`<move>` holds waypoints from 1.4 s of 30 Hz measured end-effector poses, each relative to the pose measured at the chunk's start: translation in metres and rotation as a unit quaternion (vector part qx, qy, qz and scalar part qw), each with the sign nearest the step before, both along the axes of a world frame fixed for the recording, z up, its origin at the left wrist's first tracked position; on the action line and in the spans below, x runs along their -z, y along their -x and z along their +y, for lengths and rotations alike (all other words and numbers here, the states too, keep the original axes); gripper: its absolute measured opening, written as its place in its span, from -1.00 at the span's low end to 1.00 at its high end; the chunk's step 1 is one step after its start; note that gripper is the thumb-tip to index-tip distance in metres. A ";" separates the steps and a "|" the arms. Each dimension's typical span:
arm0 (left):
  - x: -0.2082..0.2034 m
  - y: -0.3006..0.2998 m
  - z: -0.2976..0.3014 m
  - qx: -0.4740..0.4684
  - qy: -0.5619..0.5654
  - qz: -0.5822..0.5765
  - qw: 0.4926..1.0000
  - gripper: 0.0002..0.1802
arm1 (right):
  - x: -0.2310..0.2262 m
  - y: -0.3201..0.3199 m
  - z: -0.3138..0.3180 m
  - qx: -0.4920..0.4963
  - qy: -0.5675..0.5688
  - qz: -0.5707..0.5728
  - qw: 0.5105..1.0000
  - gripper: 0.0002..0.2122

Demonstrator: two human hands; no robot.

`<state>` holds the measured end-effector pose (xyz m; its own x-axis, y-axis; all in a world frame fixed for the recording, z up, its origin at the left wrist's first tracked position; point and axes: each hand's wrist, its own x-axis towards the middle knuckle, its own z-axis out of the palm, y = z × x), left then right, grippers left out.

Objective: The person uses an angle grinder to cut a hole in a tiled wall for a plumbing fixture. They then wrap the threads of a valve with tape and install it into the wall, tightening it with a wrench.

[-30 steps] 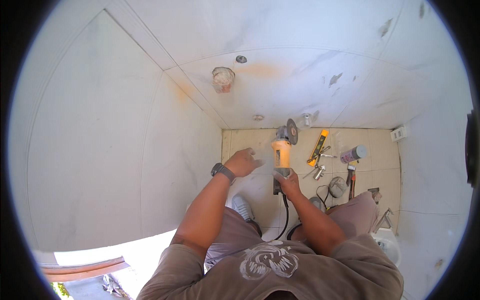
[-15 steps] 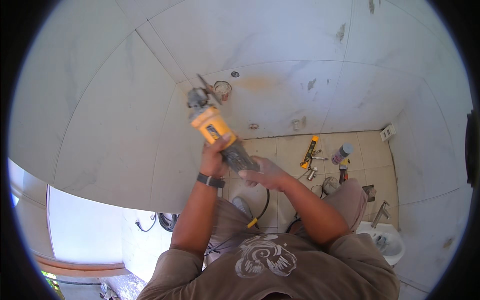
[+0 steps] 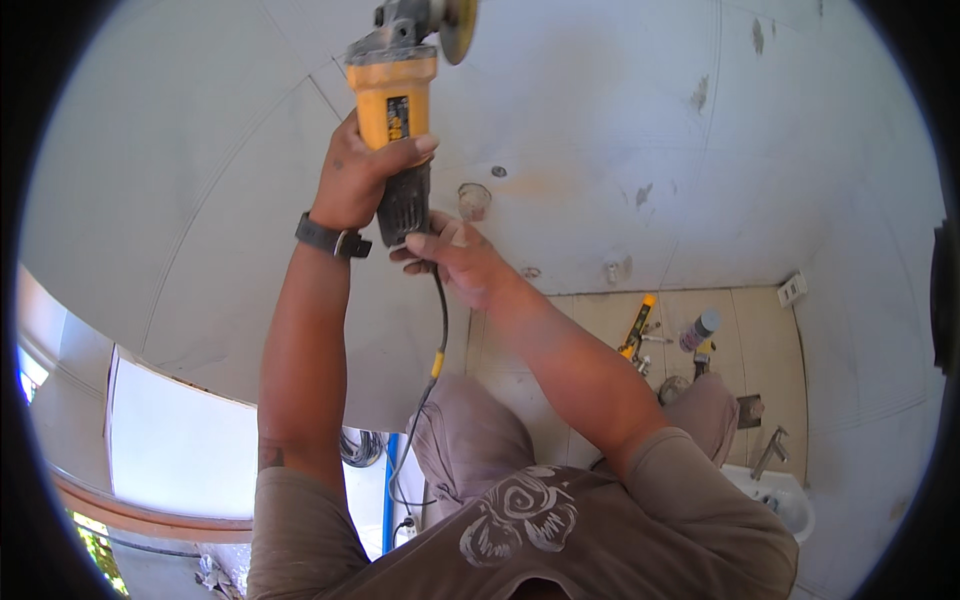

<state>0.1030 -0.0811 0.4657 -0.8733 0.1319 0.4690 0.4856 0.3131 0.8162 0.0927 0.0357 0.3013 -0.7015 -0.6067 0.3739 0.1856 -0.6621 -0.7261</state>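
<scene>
A yellow and black angle grinder [image 3: 395, 120] is held up before the tiled wall, its disc [image 3: 459, 28] at the top of the picture. My left hand [image 3: 365, 175] wraps round the yellow body, the thumb lying across its front. Round the dark rear end curl the fingers of my right hand [image 3: 455, 255], near where the power cord [image 3: 440, 310] comes out. The cord hangs past my lap toward a socket. Right of the grinder, the wall has a rough round hole [image 3: 474, 201] and a smaller dark hole [image 3: 499, 172].
On the tiled floor lie a yellow level [image 3: 640, 320], a spray can [image 3: 699, 330] and small metal fittings. A washbasin [image 3: 795, 505] with a tap [image 3: 771, 452] stands at lower right. Coiled cable [image 3: 361, 447] and a blue pipe [image 3: 390, 490] are at lower left.
Both hands have raised the grinder up and to the left along the wall. It now stands nearly upright, where before it tilted. My arms are stretched further out.
</scene>
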 end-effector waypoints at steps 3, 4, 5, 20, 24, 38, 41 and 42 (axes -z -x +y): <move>-0.027 0.019 0.004 0.009 0.099 0.058 0.993 -0.50 | -0.026 0.034 -0.002 0.036 -0.018 0.036 0.999 -0.51; -0.029 0.025 0.006 0.027 0.091 0.068 0.993 -0.48 | -0.031 0.044 -0.001 0.048 -0.023 0.045 0.998 -0.51; -0.029 0.032 0.008 0.030 0.087 0.065 0.994 -0.47 | -0.033 0.052 0.002 0.021 -0.008 0.046 0.999 -0.48; 0.180 0.032 0.080 0.039 -0.249 -0.037 0.967 -0.50 | 0.102 0.018 0.147 0.097 -0.321 0.011 0.942 -0.31; 0.222 0.021 0.128 -0.019 -0.364 -0.093 0.927 -0.48 | 0.111 -0.011 0.168 0.289 -0.392 0.155 0.860 -0.20; 0.252 0.068 0.078 -0.030 -0.563 -0.241 0.790 -0.43 | 0.070 0.079 0.152 0.380 -0.592 0.423 0.571 -0.37; 0.256 0.071 0.065 -0.046 -0.537 -0.265 0.800 -0.38 | 0.071 0.102 0.156 0.327 -0.623 0.428 0.568 -0.39; 0.258 0.074 0.065 -0.062 -0.529 -0.269 0.802 -0.39 | 0.072 0.109 0.156 0.305 -0.634 0.420 0.574 -0.38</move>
